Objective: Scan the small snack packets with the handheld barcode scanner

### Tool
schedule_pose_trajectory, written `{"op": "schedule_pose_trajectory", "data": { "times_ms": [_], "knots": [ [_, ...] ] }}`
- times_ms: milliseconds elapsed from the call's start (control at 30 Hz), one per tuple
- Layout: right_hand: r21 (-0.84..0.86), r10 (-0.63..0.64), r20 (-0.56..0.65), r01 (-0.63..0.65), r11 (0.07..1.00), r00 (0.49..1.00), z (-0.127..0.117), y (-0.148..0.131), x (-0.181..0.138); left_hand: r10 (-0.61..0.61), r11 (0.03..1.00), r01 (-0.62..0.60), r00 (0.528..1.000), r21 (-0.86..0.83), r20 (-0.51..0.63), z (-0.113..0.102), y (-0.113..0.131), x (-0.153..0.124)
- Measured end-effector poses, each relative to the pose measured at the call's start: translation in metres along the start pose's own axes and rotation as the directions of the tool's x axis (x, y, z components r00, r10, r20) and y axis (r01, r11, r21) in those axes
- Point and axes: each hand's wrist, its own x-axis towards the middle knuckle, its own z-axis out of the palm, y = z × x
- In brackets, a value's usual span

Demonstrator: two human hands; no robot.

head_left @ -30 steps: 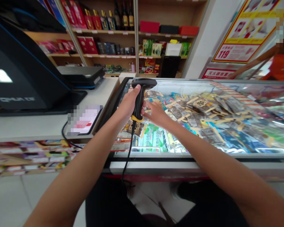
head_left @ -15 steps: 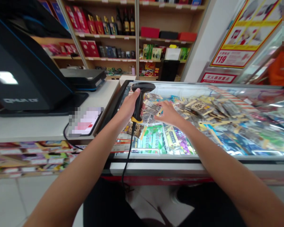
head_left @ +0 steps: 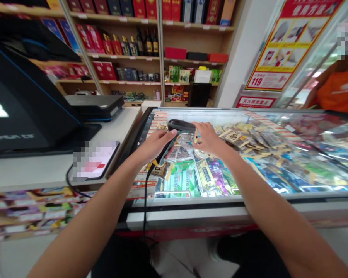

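My left hand (head_left: 159, 144) is closed around the handle of a black barcode scanner (head_left: 181, 125) with yellow trim. The scanner's head points right, toward my right hand, and its cord hangs down over the freezer edge. My right hand (head_left: 208, 139) is curved, thumb and fingers at the right edge of a clear snack packet (head_left: 185, 138), which it appears to grip. The scanner head partly hides this packet. Both hands are above the glass-topped chest freezer (head_left: 226, 200). Packets with green print (head_left: 181, 175) and a yellow packet (head_left: 208, 172) show below.
A phone (head_left: 100, 160) lies on the white counter (head_left: 31, 170) at left, beside a black checkout terminal (head_left: 31, 92) and a scale (head_left: 95, 104). Piled snack packets (head_left: 243, 139) spread right. Shelves (head_left: 121, 56) stand behind. A person in orange (head_left: 340, 87) is at far right.
My left hand has turned the scanner so its head tilts and reaches closer to my right hand. The camera view has tipped upward and slightly right.
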Motion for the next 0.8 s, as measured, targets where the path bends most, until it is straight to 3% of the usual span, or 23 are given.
{"op": "schedule_pose_trajectory", "data": {
  "times_ms": [133, 233, 800],
  "knots": [
    [0.133, -0.004, 0.099, -0.009, 0.991, 0.995, -0.012, 0.009, -0.007, 0.142, 0.904, -0.174, 0.984, 0.39, 0.11, -0.015, 0.002, -0.003],
    [0.181, -0.003, 0.142, -0.023, 0.983, 0.99, -0.018, 0.013, -0.011, 0.18, 0.81, -0.259, 0.964, 0.526, 0.198, -0.025, -0.002, 0.0],
    [0.081, -0.019, 0.106, 0.01, 0.997, 0.994, -0.023, 0.004, -0.01, 0.203, 0.792, -0.308, 0.947, 0.527, 0.248, -0.019, -0.01, 0.002]
  ]
}}
